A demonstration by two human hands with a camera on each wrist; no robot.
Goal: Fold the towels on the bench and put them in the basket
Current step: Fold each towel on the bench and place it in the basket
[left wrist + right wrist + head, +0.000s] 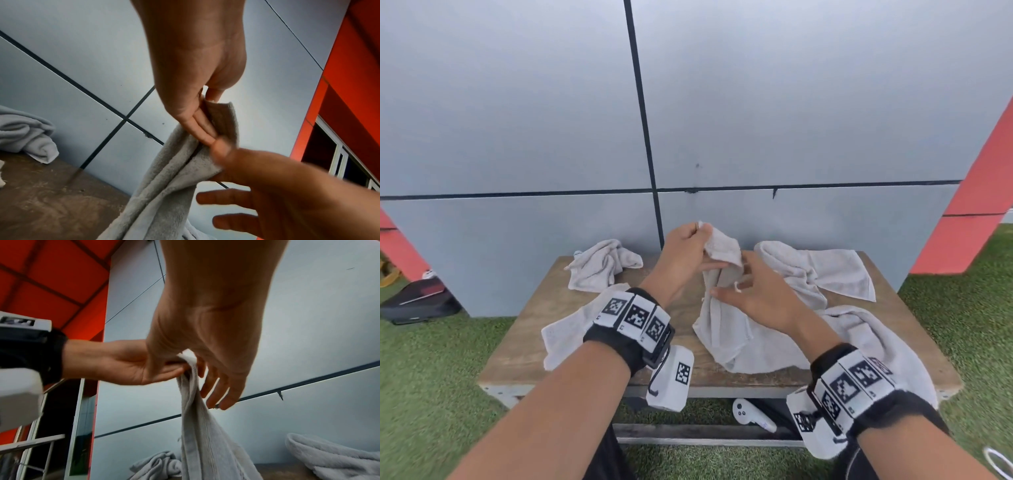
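Observation:
My left hand [698, 236] [205, 116] holds up a grey towel [722, 322] [164, 186] [197, 426], pinching its top corner above the wooden bench [524, 342]. The towel's lower part lies bunched on the bench top. My right hand [732, 284] [213, 386] is just below the left one, fingers straight and spread, with the thumb [221, 146] against the hanging cloth. In the right wrist view the towel's edge runs down between that thumb and the fingers. No basket is in view.
Other crumpled grey towels lie on the bench: back left [602, 263], front left [565, 332], back right [825, 270], and front right [866, 332] draped over the edge. A grey wall [791, 102] stands close behind. A white controller [750, 414] lies under the bench, a black bag [414, 301] on the grass.

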